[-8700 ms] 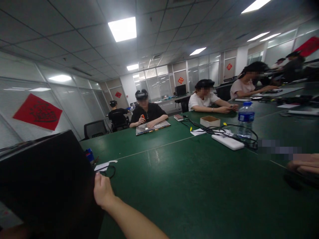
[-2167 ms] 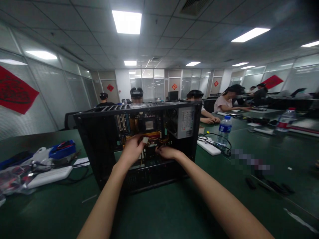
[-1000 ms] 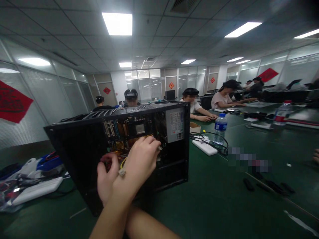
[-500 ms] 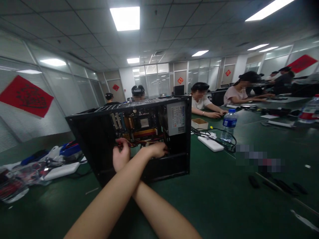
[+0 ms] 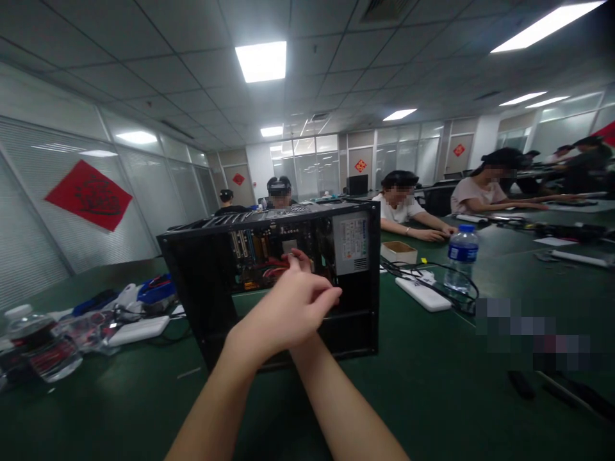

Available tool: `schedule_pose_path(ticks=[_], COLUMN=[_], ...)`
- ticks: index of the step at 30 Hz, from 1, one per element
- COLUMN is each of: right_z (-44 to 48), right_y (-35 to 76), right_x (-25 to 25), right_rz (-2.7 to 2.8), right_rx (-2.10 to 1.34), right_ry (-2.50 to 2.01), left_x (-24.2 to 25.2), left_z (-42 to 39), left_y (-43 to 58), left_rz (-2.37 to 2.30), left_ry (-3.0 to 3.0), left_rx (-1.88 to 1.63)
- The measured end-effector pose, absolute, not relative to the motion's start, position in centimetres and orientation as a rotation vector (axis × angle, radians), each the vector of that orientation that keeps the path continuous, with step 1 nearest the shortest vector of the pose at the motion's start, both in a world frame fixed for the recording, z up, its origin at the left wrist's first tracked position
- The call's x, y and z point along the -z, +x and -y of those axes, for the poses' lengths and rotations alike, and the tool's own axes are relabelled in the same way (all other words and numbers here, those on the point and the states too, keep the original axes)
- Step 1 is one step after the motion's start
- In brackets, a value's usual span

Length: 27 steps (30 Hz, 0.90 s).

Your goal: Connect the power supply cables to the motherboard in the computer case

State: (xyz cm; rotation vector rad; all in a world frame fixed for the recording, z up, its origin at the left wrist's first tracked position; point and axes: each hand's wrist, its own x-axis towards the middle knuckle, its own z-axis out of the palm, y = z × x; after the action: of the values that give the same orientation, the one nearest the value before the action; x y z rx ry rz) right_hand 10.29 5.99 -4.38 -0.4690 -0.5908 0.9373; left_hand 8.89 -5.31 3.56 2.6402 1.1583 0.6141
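A black computer case (image 5: 307, 336) lies on its side in front of me, its open side facing me. The motherboard (image 5: 257, 246) and a silver-labelled power supply (image 5: 350, 243) show inside. My forearms cross, left over right. My left hand (image 5: 283, 307) is in front of the opening, thumb toward the power supply and apart from the palm, with nothing seen in it; its other fingers are partly hidden. Behind it, my right hand (image 5: 300, 258) is mostly covered. Its bent fingers show beside the processor spot, closed at the red cables (image 5: 275, 271).
On the right are a water bottle (image 5: 462, 256), a white power strip (image 5: 423, 293) with black cords and a small box (image 5: 398, 251). Another bottle (image 5: 45, 346) and bagged items (image 5: 91, 326) are at left. Co-workers sit beyond the case.
My right hand has moved up and right from the case's lower left inside, and red cables are raised there. My left hand has drawn back out of the lower right. The view has turned slightly left.
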Motion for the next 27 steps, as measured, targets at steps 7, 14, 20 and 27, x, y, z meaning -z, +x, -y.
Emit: schedule_pose_path(ticks=[7,14,20,27], right_z=[-3.7,-1.2,-0.8,-0.7], right_y=[13.3,13.3,13.2,12.8], right_x=[0.7,-0.4,0.3,1.6], right_rz=[0.191,0.381,0.618,0.8], right_rx=[-1.192,-1.113,-0.775,-0.724], right_ry=[-0.243,-0.266,-0.416,-0.437], left_x=[-2.4,-1.4,-1.7,-0.9], left_z=[3.6,1.0,2.5,1.1], left_y=[-0.6,0.6,1.3,1.4], left_rz=[-1.355,-0.773,-0.632,-0.669], left_ry=[2.174,1.779,1.572,1.454], left_rx=[-0.659,-1.101,-1.134,-1.334])
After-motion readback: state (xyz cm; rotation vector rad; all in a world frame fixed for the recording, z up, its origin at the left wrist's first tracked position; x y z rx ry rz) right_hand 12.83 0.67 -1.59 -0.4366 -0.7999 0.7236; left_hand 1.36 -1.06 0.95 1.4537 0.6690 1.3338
